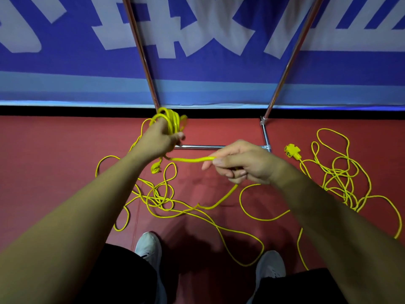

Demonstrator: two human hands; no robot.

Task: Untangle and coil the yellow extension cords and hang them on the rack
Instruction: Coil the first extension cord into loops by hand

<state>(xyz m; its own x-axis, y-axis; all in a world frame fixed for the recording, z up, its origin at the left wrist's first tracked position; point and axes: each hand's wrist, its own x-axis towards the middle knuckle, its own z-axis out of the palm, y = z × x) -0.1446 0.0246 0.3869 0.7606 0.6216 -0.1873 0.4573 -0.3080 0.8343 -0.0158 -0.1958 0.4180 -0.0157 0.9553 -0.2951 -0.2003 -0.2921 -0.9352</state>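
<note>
Observed, left to right.

- **Left grip (162,139):** The fingers are curled tight round a gathered coil (169,119) of yellow cord. It is held up just before the rack's left upright (144,62). A plug end (155,168) dangles below the wrist.
- **Span (190,159):** This length of the same cord runs from the coil rightward, its long axis near level between the hands.
- **Right grip (243,163):** Thumb and fingers pinch the span. The cord passes through and drops away to the loose tangle (160,198) on the floor (54,161).
- **Assessment:** The next loop turns on this span. The right grip must carry it leftward to the coil, drawing slack from the tangle beneath. Knots there may snag.
- **Second cord (341,176):** It lies untouched with its socket head (291,151) at far right, well apart from both hands.
</note>
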